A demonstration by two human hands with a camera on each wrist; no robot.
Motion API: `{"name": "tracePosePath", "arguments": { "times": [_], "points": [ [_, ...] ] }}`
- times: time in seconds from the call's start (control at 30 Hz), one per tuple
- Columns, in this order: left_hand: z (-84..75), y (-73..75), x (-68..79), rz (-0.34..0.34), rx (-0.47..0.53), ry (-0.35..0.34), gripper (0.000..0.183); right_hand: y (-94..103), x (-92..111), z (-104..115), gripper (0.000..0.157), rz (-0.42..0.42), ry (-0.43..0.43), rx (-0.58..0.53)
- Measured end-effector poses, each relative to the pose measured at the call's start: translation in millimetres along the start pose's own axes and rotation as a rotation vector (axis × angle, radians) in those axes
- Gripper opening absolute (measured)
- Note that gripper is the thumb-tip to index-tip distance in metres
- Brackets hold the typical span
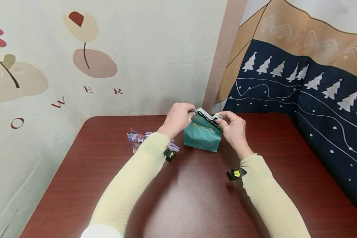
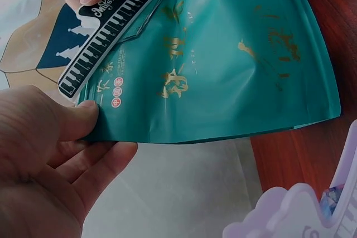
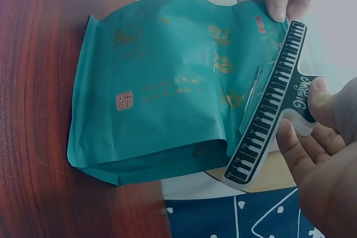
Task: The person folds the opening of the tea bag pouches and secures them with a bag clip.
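A green pouch (image 1: pixel 202 135) with gold lettering stands on the table. Across its top lies a black-and-white clip (image 3: pixel 265 107) printed with piano keys and the word "Music". My left hand (image 1: pixel 179 119) pinches the pouch's top corner, thumb on the front and fingers behind, as the left wrist view shows. The right hand (image 1: pixel 234 130) pinches the clip's raised handle between thumb and fingers. In the right wrist view the clip slants over the pouch's upper edge, with one end close to the left fingertips.
Left of the pouch lies a purple printed packet (image 1: pixel 134 139), with a lilac piano-key clip (image 1: pixel 174 146) by it, partly hidden behind the left forearm. The reddish-brown table (image 1: pixel 193 198) meets a printed cloth (image 1: pixel 166 66) at its far edge.
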State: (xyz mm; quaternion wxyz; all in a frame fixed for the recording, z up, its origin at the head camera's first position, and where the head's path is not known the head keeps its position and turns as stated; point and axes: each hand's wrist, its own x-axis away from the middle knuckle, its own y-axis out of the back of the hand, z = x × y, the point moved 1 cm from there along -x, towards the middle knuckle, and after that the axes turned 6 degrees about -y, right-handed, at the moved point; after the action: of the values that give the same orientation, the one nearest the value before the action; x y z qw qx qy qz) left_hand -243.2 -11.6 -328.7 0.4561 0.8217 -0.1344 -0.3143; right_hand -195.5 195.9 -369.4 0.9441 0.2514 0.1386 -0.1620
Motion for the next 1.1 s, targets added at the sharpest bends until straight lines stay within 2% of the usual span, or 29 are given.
{"name": "tracePosePath", "arguments": {
  "times": [0.63,0.93,1.1],
  "points": [
    [-0.4,-0.1,2.1,0.008,0.019,0.016,0.015,0.6,1.0,0.5,0.018,0.007,0.029,0.019],
    [0.6,-0.5,2.7,-0.005,0.016,-0.011,0.016,0.2,1.6,0.5,0.017,0.003,0.039,0.048],
    [0.9,-1.0,2.8,0.010,0.002,-0.004,0.016,0.1,2.5,0.8,0.018,0.005,0.048,0.047]
  ]
}}
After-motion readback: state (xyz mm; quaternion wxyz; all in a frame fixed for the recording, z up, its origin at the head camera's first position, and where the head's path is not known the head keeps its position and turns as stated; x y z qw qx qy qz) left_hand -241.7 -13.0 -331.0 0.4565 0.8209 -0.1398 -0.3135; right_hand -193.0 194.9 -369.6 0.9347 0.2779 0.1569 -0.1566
